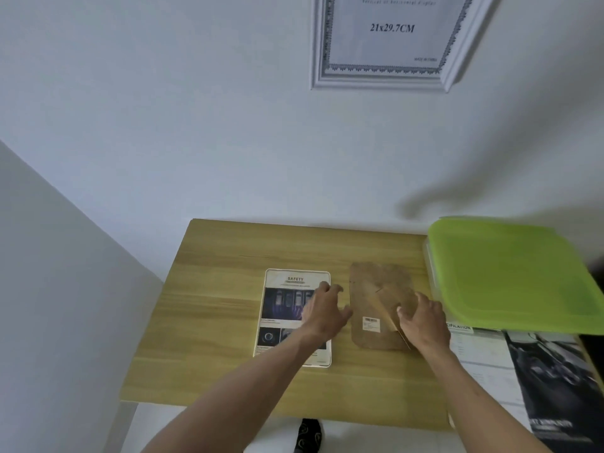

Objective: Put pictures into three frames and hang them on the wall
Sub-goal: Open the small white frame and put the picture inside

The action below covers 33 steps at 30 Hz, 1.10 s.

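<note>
While one white frame (379, 80) already hangs on the wall, the item in hand is a small frame (284, 291) lying flat at the middle of the wooden surface (209, 305), a printed "SAFETY" picture showing inside its pale rounded border.

Backing board (379, 289): brown, thin, with a barcode sticker and a fold-out stand; lies just beside the small frame on its right. Judged light and stiff, likely to flex or crease if levered by one corner; best taken by two opposite edges. The small frame is judged light but possibly glazed, so fragile and slippery on its face; hold by the rim.

Left hand (322, 310): over the small frame's right edge, fingers loosely spread; whether they touch the picture cannot be told.

Right hand (421, 318): on the backing board's right edge, fingers curled about the stand or edge, seemingly gripping it.

Also present: green-lidded box (510, 276) at the right; printed sheets (490, 364) below it.
</note>
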Available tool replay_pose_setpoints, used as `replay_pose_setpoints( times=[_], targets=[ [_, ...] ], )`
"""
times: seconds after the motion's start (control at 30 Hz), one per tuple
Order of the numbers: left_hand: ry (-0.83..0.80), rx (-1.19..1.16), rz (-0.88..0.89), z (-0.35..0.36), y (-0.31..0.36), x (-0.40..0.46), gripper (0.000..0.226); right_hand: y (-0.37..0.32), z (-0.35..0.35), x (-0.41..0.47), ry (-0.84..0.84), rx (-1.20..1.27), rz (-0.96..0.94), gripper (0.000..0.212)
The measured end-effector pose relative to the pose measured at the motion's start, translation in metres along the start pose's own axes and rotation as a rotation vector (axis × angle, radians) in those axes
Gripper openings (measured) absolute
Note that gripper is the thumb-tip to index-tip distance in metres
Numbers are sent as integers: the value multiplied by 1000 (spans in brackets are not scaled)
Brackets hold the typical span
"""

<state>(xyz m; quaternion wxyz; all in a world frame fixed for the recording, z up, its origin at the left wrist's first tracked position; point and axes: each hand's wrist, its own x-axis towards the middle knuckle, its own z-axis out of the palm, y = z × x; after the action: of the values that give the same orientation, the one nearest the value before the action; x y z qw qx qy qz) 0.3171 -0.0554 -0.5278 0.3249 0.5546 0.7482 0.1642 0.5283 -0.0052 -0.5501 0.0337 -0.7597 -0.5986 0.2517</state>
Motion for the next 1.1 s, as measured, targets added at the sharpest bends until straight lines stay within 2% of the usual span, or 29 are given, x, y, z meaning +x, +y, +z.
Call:
replay_pose_setpoints(
  times=[0.13, 0.27, 0.43, 0.5, 0.73, 0.83, 0.97, 1.1],
  targets=[
    [-129, -59, -167, 42, 24, 11, 57, 18, 1, 4, -64, -5, 32, 66],
    [-80, -251, -333, 57, 37, 20, 45, 18, 3, 8, -90, 98, 53, 66],
    [-64, -447, -499, 49, 36, 30, 45, 18, 1, 17, -147, 355, 180, 60],
    [-40, -467, -480, 43, 32, 32, 38, 19, -2, 20, -175, 445, 223, 54],
    [83, -466, -319, 3, 12, 36, 43, -6, -4, 17, -221, 681, 156, 60],
    [61, -448, -273, -22, -9, 31, 48, -25, 1, 9, -271, 673, 75, 57],
    [51, -427, -289, -49, -52, 15, 49, -51, 12, -10, -412, 651, -23, 66],
    [74, -378, -289, -67, -91, -9, 49, -72, 33, -31, -471, 629, -103, 71]
  ],
)
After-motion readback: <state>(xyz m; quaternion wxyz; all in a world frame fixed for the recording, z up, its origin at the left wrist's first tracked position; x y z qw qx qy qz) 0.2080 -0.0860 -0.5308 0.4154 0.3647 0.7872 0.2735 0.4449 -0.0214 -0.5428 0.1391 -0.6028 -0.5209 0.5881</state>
